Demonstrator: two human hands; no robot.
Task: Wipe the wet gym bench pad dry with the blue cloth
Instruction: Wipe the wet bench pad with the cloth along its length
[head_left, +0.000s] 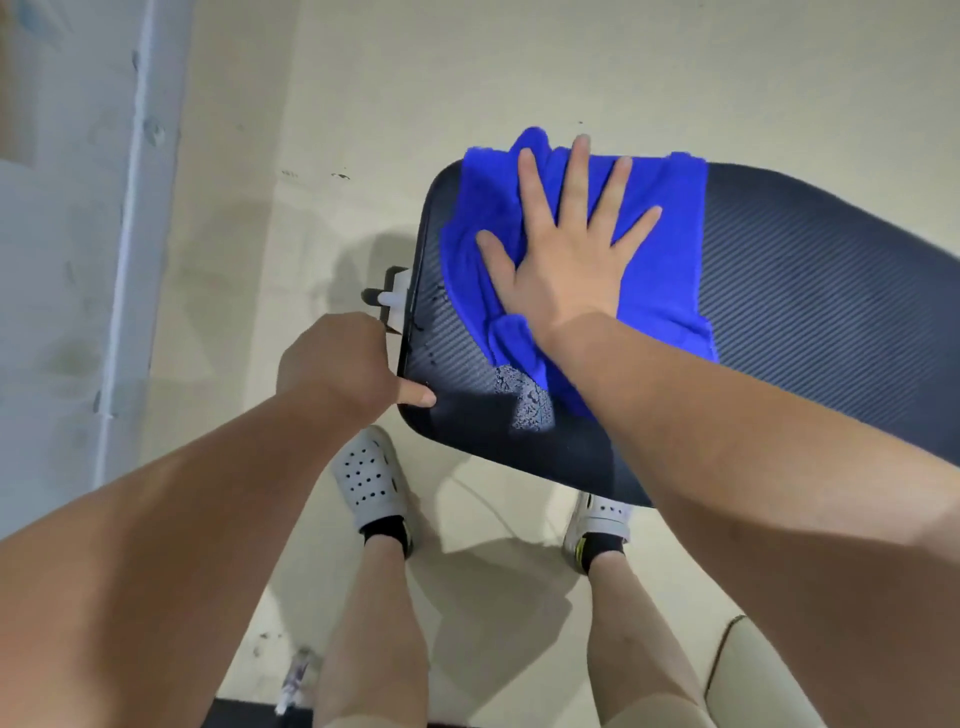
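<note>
A soft, fuzzy bright-blue terry cloth (644, 249) lies on a dark padded bench surface (810, 291) of ribbed, carbon-weave vinyl, water beads (524, 400) glistening; matt perforated white rubber clogs (366, 475) below.

Bright indoor light casts soft shadows on the floor (363, 104); the bench pad (805, 291) glints near; the left wall (62, 260) blurs and edges bow.

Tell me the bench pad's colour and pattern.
The bench pad is dark, near black, with fine diagonal ribbing; the head view shows it best.
</note>
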